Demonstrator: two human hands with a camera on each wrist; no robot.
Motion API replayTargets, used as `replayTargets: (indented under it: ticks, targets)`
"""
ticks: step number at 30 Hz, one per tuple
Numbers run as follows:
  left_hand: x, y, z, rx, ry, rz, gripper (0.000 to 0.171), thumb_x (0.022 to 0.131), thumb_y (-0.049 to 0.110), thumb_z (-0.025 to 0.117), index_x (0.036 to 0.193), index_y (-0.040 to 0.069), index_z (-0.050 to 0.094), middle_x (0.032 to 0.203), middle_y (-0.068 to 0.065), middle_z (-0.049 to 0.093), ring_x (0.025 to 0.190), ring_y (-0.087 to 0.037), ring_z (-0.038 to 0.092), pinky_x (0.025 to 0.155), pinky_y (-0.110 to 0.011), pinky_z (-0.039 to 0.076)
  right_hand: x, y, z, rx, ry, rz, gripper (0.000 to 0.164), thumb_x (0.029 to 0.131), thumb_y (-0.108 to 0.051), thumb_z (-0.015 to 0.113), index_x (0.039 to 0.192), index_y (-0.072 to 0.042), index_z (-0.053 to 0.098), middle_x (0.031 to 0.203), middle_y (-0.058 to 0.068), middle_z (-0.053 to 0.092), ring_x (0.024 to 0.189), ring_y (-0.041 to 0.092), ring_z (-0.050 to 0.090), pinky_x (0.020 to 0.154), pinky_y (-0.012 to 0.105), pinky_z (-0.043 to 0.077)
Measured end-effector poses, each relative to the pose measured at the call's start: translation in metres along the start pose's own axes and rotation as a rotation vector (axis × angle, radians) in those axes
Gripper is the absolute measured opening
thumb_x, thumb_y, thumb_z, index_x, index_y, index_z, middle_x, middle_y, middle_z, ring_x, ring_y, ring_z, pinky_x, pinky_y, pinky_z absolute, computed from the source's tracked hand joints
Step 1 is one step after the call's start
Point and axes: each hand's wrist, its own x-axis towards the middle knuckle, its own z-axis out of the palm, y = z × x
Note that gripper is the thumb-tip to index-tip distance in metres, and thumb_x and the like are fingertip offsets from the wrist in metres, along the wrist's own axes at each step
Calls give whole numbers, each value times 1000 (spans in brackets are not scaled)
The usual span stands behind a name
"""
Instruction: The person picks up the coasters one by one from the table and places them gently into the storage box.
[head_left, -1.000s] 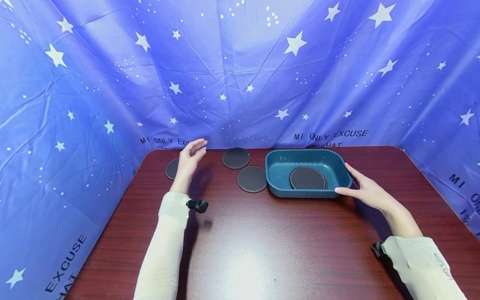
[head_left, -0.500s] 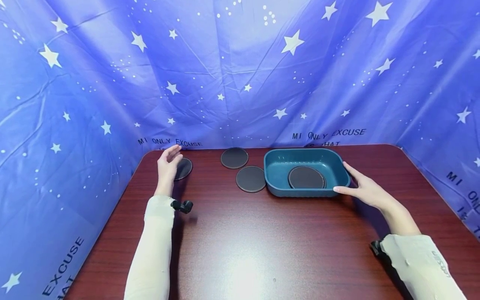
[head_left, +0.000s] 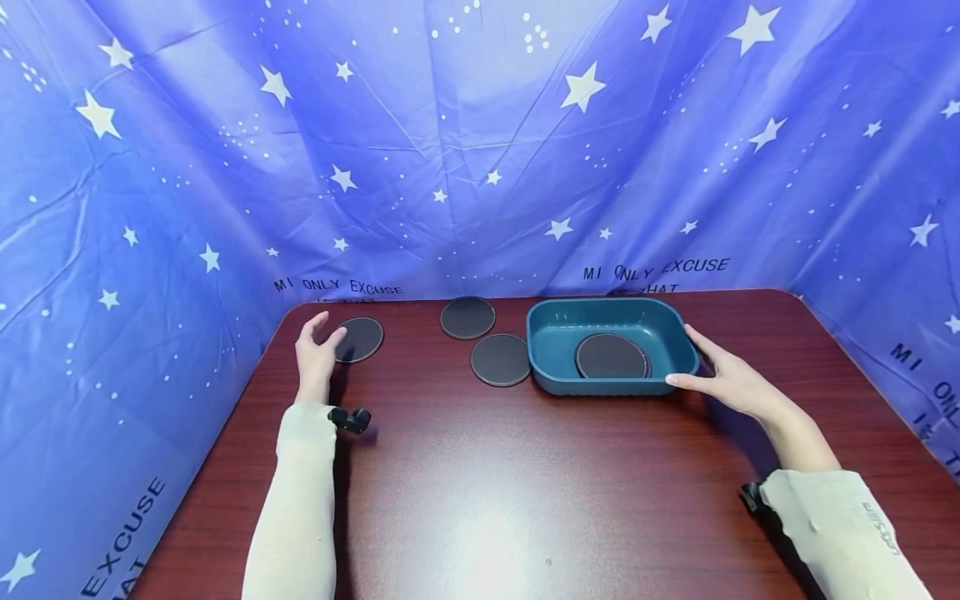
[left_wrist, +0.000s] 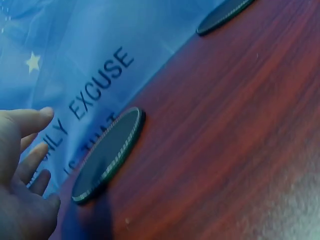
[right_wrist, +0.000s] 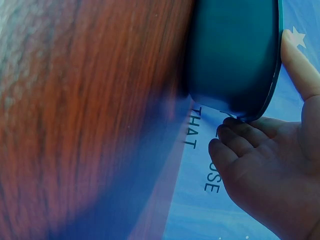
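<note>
A round black coaster (head_left: 363, 337) lies flat on the table at the far left. My left hand (head_left: 316, 358) is just left of it, thumb and fingers apart and holding nothing, the thumb overlapping the coaster's edge in the head view. In the left wrist view, light stitching rings the nearest coaster (left_wrist: 110, 155), right of the hand (left_wrist: 22, 175). My right hand (head_left: 723, 375) holds the right end of a teal rectangular dish (head_left: 551, 354), thumb on the near rim and fingers at the end wall. Another black coaster (head_left: 613, 356) lies inside the dish.
Two more black coasters, one at the back (head_left: 467, 317) and one nearer (head_left: 500, 360), lie left of the dish, the nearer right beside its wall. A blue star-printed curtain (head_left: 450, 167) borders the back and sides of the reddish-brown wooden table (head_left: 465, 467).
My left hand has moved left, from over the leftmost coaster to its left side, uncovering most of it. The right hand and the dish stay in place.
</note>
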Motion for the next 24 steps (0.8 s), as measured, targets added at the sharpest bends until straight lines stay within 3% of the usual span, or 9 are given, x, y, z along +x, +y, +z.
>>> replayTargets:
  ticks: [5, 8, 13, 17, 21, 24]
  targets:
    - [-1, -12, -4, 75, -67, -111, 72, 90, 12, 70, 151, -2, 35, 156, -26, 35, 147, -35, 32, 124, -41, 27, 1, 0, -1, 4, 2, -8, 104, 92, -39, 69, 159, -5, -2, 163, 32, 5, 146, 57, 13, 112, 74, 22]
    - [-1, -16, -5, 134, -114, -123, 81, 88, 14, 73, 153, -3, 28, 157, -29, 28, 147, -38, 30, 125, -42, 26, 1, 1, 0, 9, -1, -9, 104, 92, -39, 69, 160, -6, -3, 164, 31, 4, 147, 57, 11, 111, 75, 22]
    - [-1, -17, -5, 322, -182, -92, 90, 86, 19, 77, 155, -3, 24, 157, -29, 27, 147, -40, 26, 126, -47, 21, -1, 3, 1, 4, -1, -8, 104, 93, -39, 69, 160, -7, -3, 164, 30, 4, 147, 57, 11, 110, 77, 22]
    - [-2, -17, -3, 507, -222, -22, 88, 85, 20, 77, 153, -6, 27, 156, -30, 32, 146, -43, 25, 125, -51, 15, 0, 2, 1, -6, 7, -18, 103, 92, -39, 69, 160, -6, -2, 164, 30, 5, 147, 57, 13, 110, 76, 22]
    - [-2, -16, 0, 594, -236, 30, 84, 85, 18, 76, 149, -11, 30, 152, -33, 36, 144, -43, 29, 123, -51, 12, 0, 2, 1, -5, 5, -19, 103, 92, -39, 69, 160, -5, -2, 164, 30, 5, 146, 57, 13, 110, 76, 22]
    - [-1, -14, 2, 609, -232, 26, 82, 86, 18, 76, 149, -9, 31, 151, -32, 37, 144, -43, 28, 123, -51, 11, 0, 2, 0, -3, 5, -17, 104, 92, -39, 69, 160, -6, -2, 164, 31, 5, 146, 57, 12, 110, 76, 22]
